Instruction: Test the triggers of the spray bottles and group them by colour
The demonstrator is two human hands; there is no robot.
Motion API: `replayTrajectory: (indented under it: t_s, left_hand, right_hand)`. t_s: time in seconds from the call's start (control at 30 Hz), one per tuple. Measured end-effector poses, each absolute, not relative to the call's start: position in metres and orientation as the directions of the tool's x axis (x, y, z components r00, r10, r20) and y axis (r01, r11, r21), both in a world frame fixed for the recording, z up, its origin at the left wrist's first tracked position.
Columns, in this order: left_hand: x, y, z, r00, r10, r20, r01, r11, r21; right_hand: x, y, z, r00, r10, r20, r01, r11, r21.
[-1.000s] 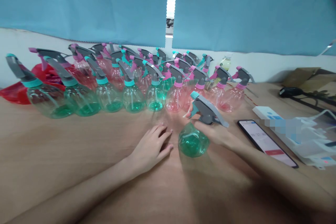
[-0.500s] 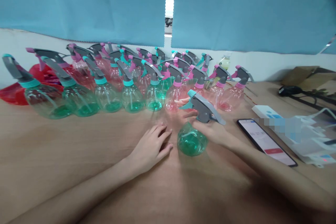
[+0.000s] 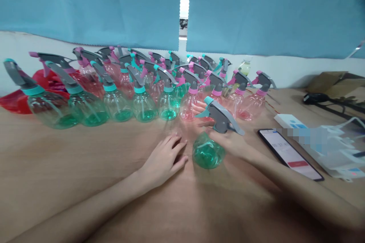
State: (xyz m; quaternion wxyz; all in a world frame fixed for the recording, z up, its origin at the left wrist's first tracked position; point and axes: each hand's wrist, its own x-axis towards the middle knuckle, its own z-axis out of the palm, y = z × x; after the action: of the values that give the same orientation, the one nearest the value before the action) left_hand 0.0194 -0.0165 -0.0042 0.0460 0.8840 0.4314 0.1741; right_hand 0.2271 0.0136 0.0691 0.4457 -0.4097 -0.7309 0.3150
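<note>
Head: a table-top (image 3: 71, 159) is looked down on; clock directions are read from the held bottle, with 12 being the far side.
Just changed: the grey-and-teal spray head (image 3: 222, 117) had its trigger pulled in a second ago, fingers curled on it. Now the trigger (image 3: 203, 113) is swung out towards 10 o'clock and the fingers (image 3: 199, 108) are straightened just beside it.
What it means: one squeeze seems to have been let off, and the hold looks lighter, though that's only a judgement.
Right hand: the green spray bottle (image 3: 209, 153) is grasped round its neck by the right hand (image 3: 232, 142), thumb across the near side.
Held bottle: it's kept in front of the rows, with green showing low in its body; whether its base takes weight on the table can't be told.
Left hand: nothing is held by the left hand (image 3: 161, 163), which is laid loosely palm-down at 9 o'clock, same as before.
Bottle rows: more spray bottles (image 3: 145, 108) are lined up from 10 to 1 o'clock, teal-collared and pink-collared ones in front.
Phone: a lit phone (image 3: 288, 152) is placed at 3 o'clock, its digits too blurred to be read.
Red bag: some crumpled red plastic (image 3: 17, 100) is tucked at 10 o'clock.
</note>
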Motion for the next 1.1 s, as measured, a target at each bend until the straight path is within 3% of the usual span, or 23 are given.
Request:
replayTrajectory:
  t_s: [0.43,1.1]
  left_hand:
    - [0.0191,-0.0161,-0.0041,0.569,0.777,0.268,0.745,-0.626,0.231]
    - [0.0191,-0.0166,-0.0041,0.570,0.776,0.269,0.751,-0.625,0.213]
  right_hand:
    - [0.2288,0.0151,0.0667,-0.257,0.841,0.476,0.375,0.540,-0.753]
    - [0.2309,0.0166,0.0656,-0.287,0.844,0.453,0.381,0.535,-0.754]
